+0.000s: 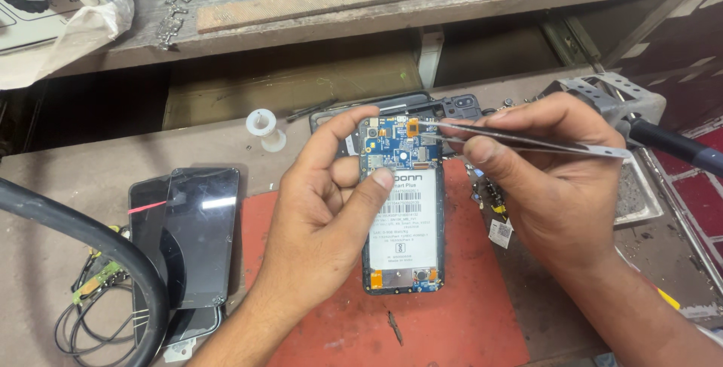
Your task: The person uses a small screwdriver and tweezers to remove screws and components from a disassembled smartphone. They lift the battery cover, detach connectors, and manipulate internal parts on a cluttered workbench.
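Two bare hands work over an opened smartphone (403, 201) lying face down on a red mat (452, 322) on the table (45, 209). Its back cover is already off, exposing a blue circuit board (397, 145) at the top, a white-labelled battery (403, 220) in the middle and a smaller board at the bottom edge. The left hand (331, 194) steadies the phone, its thumb pressed on the battery's upper left corner and its fingers curled along the left side of the frame. The right hand (527, 171) pinches a pair of metal tweezers (520, 141) shut between thumb and fingers; the tips reach the upper right of the circuit board, near a small orange component. Whether the tips grip anything is too small to tell.

Judging from the frame, disassembly has reached the bare board, while the battery and both boards remain seated in the housing. A dark back cover (422, 107) lies just behind the phone. Two dark glass phones (184, 239) are stacked to the left, with a thick black cable (90, 239) curving past them. A soldering iron (670, 145) rests in its stand at right, and a small white spool (263, 126) stands behind.
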